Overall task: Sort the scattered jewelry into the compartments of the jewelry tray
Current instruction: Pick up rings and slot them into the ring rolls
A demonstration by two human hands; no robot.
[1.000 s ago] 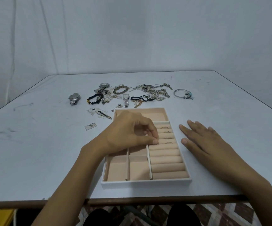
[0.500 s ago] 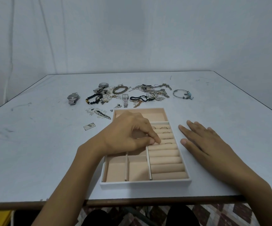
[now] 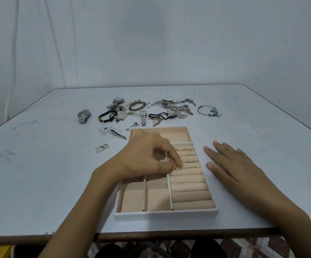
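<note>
Left hand (image 3: 147, 157) is being pinched together over ring rolls (image 3: 190, 187) of jewelry tray (image 3: 166, 214), contents hidden; right hand (image 3: 233, 164) is being rested flat beside right edge, presumably steadying.

Left hand (image 3: 147, 155) curled over ring rolls (image 3: 190, 187); right hand (image 3: 233, 164) flat beside tray (image 3: 166, 214).

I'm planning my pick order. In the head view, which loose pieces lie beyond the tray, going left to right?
silver watch → black bead bracelet → square-faced watch → black cord bracelet → silver bangle with turquoise charms
</note>
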